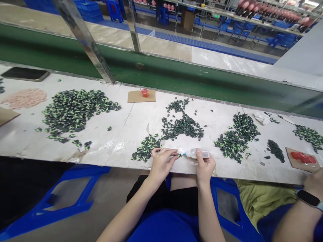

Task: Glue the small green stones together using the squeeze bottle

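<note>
My right hand (205, 166) grips a translucent squeeze bottle (193, 153), tipped on its side with its thin blue nozzle pointing left. My left hand (163, 163) pinches a small dark piece with bright green on it (179, 155), right at the nozzle's tip. Whether nozzle and piece touch is too small to tell. Just beyond my left fingers lies a loose pile of similar black-and-green pieces (145, 148). Farther up the table, a heap of small dark green parts (184, 127) spreads out in front of both hands.
To the left are a large black-and-green heap (73, 112), pale pink bits (26, 98) and a phone-like dark slab (25, 74). A red cup (144, 92) stands on cardboard. More piles (234, 139) lie rightward, near a co-worker's arm with a watch (309, 198). A metal post (85, 42) rises behind.
</note>
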The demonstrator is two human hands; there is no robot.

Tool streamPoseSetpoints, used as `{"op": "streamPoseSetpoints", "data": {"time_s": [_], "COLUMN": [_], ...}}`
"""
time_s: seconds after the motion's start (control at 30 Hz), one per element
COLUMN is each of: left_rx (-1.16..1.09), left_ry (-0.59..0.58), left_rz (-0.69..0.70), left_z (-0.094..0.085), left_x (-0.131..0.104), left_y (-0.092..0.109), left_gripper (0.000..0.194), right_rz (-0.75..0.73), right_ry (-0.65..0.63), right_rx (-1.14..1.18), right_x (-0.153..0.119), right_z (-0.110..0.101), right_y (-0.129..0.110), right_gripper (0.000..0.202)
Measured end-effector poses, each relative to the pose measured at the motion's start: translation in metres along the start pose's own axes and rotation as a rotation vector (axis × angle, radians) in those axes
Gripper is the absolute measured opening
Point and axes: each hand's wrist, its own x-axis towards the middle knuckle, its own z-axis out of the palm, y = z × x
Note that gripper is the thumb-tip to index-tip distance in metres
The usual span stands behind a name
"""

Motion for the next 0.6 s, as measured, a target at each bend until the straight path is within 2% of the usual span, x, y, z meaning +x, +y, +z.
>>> {"op": "streamPoseSetpoints", "data": {"time_s": [0.6], "left_rx": [-0.011], "left_ry": [0.0], "left_rz": [-0.033], "left_z": [-0.0001], "left_x": [0.0001], "left_y": [0.0014], "left_gripper": [0.011], "right_rz": [0.014], "right_ry": [-0.003], "right_rx": [-0.018], "right_x": [0.0005], "right_z": [0.0003], "right_y": [-0.0002], "right_gripper": [0.037]}}
